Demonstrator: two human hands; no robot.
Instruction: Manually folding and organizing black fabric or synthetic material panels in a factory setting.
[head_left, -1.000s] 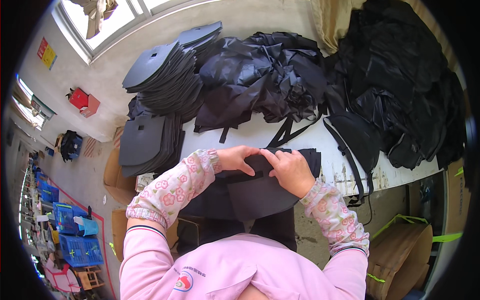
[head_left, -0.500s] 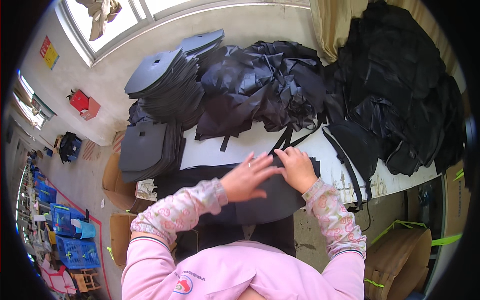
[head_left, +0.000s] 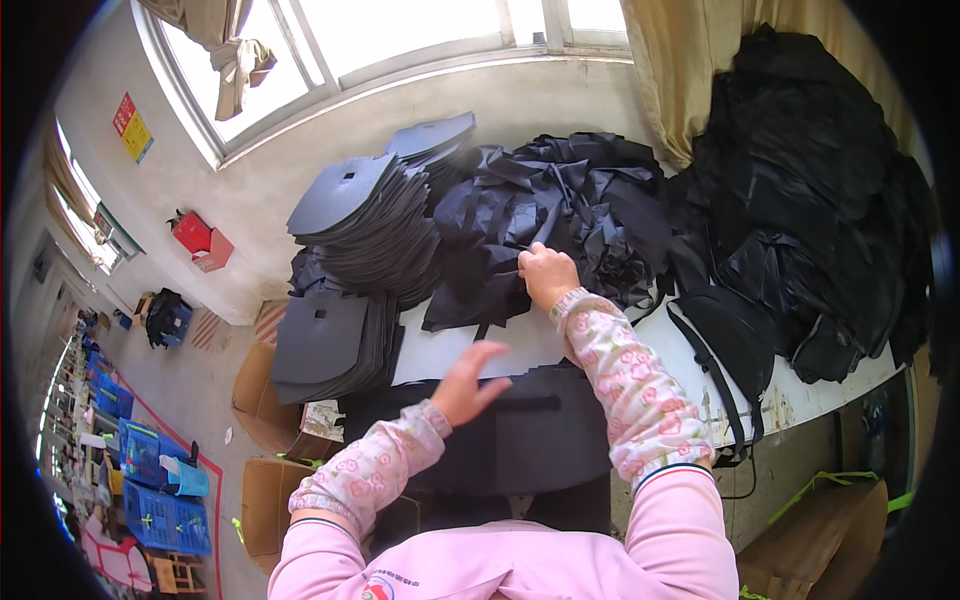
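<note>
My right hand (head_left: 548, 276) reaches forward to a heap of thin, shiny black fabric (head_left: 600, 215); its fingers are pinched on an edge of that fabric. Above the near table edge, my left hand (head_left: 470, 384) is held with thumb and fingers apart, slightly blurred, and nothing is in it. Below it lies a dark flat panel (head_left: 550, 440) with a short black strap across its upper part, overhanging the table's near side. Left of the heap stand piles of grey foam sheets (head_left: 345, 195), rounded at the corners, each top sheet with a small rectangular slot.
A black bag (head_left: 725, 335) with straps lies right of the heap on the white table (head_left: 655, 350). A tall mound of black bags (head_left: 810, 200) rises at the far right. Cardboard boxes (head_left: 275, 510) stand below on both sides. Blue crates (head_left: 165, 515) line the floor at left.
My right hand has left the dark panel and moved forward onto the fabric heap. My left hand has drawn slightly back and left. The view has tilted upward, showing more window.
</note>
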